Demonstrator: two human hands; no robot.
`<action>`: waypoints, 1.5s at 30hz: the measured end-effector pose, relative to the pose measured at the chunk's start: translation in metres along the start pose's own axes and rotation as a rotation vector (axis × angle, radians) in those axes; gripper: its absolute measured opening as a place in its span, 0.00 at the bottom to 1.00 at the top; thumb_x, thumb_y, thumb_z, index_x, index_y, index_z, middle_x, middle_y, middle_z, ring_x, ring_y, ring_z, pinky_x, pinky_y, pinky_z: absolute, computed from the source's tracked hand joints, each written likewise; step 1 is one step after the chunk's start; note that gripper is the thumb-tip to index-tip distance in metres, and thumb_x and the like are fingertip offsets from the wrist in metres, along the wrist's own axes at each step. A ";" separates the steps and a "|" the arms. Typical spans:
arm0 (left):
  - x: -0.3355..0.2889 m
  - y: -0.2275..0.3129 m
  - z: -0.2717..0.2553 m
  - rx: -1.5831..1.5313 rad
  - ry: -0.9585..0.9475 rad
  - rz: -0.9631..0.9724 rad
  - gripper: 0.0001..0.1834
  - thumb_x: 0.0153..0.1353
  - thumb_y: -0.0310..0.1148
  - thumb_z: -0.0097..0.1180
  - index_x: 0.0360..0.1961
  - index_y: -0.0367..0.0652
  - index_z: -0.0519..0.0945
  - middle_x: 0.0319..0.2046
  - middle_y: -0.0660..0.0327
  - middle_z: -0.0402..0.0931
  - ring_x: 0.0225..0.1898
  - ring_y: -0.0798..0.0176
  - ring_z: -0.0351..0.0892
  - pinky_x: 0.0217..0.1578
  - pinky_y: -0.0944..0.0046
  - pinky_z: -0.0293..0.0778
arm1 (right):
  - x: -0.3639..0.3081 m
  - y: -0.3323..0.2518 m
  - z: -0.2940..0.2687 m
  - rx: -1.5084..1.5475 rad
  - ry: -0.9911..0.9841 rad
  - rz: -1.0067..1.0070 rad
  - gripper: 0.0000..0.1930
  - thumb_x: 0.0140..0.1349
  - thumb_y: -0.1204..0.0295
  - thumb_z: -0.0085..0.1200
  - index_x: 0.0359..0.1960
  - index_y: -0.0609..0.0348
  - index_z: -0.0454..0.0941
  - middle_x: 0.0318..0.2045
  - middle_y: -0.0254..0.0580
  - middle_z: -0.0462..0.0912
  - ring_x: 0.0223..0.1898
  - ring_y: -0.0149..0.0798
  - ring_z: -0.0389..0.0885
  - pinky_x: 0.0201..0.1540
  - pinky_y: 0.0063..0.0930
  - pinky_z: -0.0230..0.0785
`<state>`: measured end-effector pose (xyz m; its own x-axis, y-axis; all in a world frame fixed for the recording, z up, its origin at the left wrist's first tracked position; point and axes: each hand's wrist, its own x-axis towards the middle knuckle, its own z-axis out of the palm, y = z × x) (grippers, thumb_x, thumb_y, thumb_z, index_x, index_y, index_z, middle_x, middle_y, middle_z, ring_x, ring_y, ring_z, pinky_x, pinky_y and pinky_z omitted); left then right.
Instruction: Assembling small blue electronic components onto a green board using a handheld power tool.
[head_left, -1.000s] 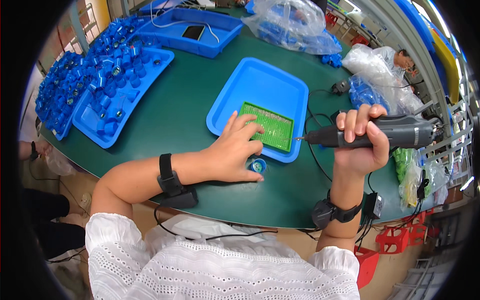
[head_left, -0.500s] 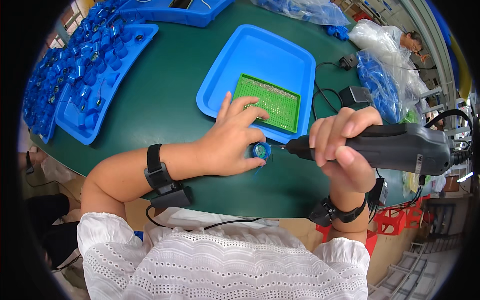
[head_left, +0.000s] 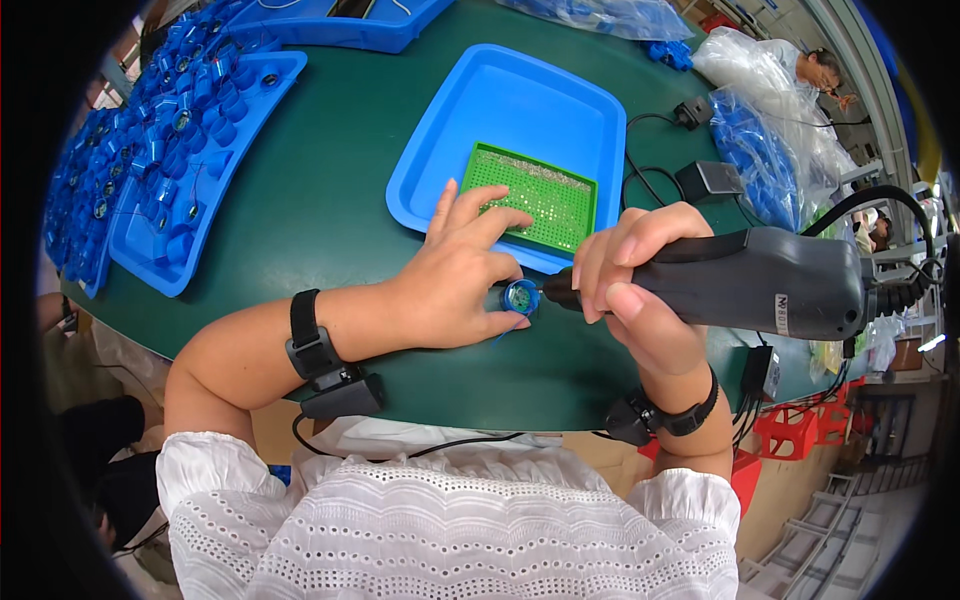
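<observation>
Left hand [head_left: 455, 280] pinching a small round blue part [head_left: 520, 297] between thumb and curled fingers, pressing it down on the green table [head_left: 320, 200] just in front of the near edge of a blue tray [head_left: 440, 130]. Index and middle fingers stretched forward, tips lying over the tray's rim and onto the green perforated plate [head_left: 535, 195] inside it. Black band with a small box and cable strapped at the left wrist.

Right hand [head_left: 640, 290] clenched around a dark grey electric screwdriver [head_left: 760, 280], all fingers wrapped over the barrel, thumb beneath. Tool held nearly level, tip pointing left and meeting the top of the round part. Thick black cable curling up from the tool's rear end at the right. Black band on the right wrist too.

Farther out: a longer blue tray [head_left: 200, 160] at the left, filled with rows of similar blue parts, some spilling toward the table's far left edge. Small black box [head_left: 708, 180] with a cord to the right of the near tray. Clear plastic bags of blue pieces [head_left: 760, 140] beyond that. Another person [head_left: 815, 65] at the far upper right. White eyelet sleeves at the bottom.
</observation>
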<state>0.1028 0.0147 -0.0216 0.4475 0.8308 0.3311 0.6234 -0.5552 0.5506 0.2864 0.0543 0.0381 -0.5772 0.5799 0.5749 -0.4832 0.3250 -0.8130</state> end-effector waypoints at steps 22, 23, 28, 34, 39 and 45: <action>0.000 0.000 -0.002 -0.001 -0.030 0.003 0.17 0.39 0.39 0.68 0.30 0.44 0.81 0.53 0.54 0.62 0.62 0.44 0.49 0.58 0.31 0.36 | 0.000 0.009 0.003 -0.062 0.010 0.002 0.13 0.47 0.86 0.49 0.36 0.67 0.66 0.20 0.38 0.72 0.21 0.27 0.72 0.24 0.19 0.66; 0.000 0.000 -0.002 -0.002 -0.032 0.004 0.17 0.39 0.40 0.68 0.30 0.44 0.81 0.53 0.54 0.62 0.62 0.43 0.49 0.58 0.31 0.36 | 0.001 0.009 0.003 -0.062 0.009 0.002 0.13 0.47 0.86 0.49 0.36 0.67 0.66 0.20 0.38 0.72 0.21 0.27 0.72 0.24 0.19 0.66; 0.000 -0.001 -0.001 -0.004 -0.026 0.005 0.17 0.39 0.39 0.68 0.30 0.44 0.81 0.53 0.54 0.62 0.62 0.43 0.49 0.58 0.31 0.36 | 0.001 0.009 0.005 -0.050 0.016 0.023 0.13 0.47 0.86 0.49 0.36 0.66 0.65 0.20 0.38 0.72 0.21 0.27 0.72 0.24 0.19 0.66; 0.000 -0.001 0.000 -0.004 -0.023 0.009 0.16 0.38 0.39 0.68 0.30 0.44 0.81 0.53 0.54 0.62 0.62 0.43 0.49 0.58 0.31 0.36 | 0.003 0.008 0.005 -0.058 0.008 0.016 0.13 0.47 0.85 0.49 0.36 0.66 0.65 0.20 0.38 0.71 0.21 0.26 0.71 0.24 0.19 0.65; 0.000 -0.001 0.000 -0.004 -0.020 0.007 0.16 0.38 0.39 0.68 0.30 0.44 0.82 0.53 0.54 0.63 0.62 0.43 0.49 0.58 0.30 0.36 | 0.002 0.006 0.009 -0.090 0.027 0.063 0.12 0.49 0.81 0.51 0.36 0.63 0.65 0.19 0.37 0.70 0.18 0.28 0.70 0.24 0.21 0.64; 0.000 -0.001 -0.001 -0.013 -0.024 0.008 0.16 0.39 0.38 0.68 0.30 0.44 0.82 0.53 0.55 0.62 0.62 0.43 0.49 0.58 0.30 0.36 | 0.004 0.006 0.010 -0.152 0.039 0.093 0.12 0.50 0.78 0.52 0.35 0.60 0.64 0.18 0.36 0.69 0.16 0.30 0.68 0.22 0.24 0.62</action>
<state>0.1018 0.0151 -0.0217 0.4678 0.8250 0.3171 0.6117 -0.5612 0.5576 0.2749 0.0515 0.0370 -0.5870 0.6407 0.4949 -0.3220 0.3761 -0.8689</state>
